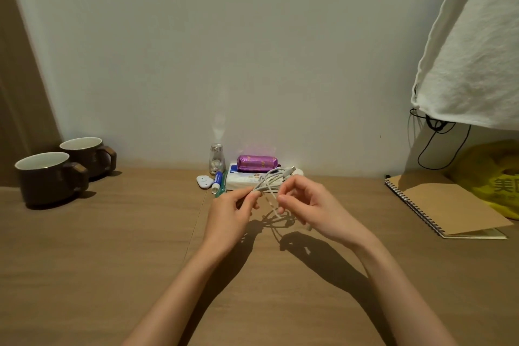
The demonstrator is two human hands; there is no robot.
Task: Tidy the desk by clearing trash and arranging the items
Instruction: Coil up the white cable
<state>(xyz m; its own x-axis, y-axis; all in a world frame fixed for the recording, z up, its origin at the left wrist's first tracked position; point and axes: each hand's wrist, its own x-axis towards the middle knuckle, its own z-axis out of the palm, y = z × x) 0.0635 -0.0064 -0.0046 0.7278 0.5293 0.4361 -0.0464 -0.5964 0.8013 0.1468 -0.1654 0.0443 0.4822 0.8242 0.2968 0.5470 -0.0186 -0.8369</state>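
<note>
A white charging cable (271,180) is gathered in loops above the middle of the wooden desk (112,247). My left hand (231,212) pinches the bundle between thumb and fingertips at its left end. My right hand (306,206) has curled fingers round a strand that hangs down from the loops. The cable's plug (290,169) sticks out toward the wall. Behind the hands lie a white tissue pack (241,178) with a purple packet (257,163) on top.
Two dark brown mugs (47,177) (87,156) stand at the back left. A small glass bottle (216,160), a lip balm tube (217,181) and a small white gadget (204,181) sit by the wall. A spiral notebook (446,205), a yellow bag (494,177) and a hanging white cloth (471,50) are at right.
</note>
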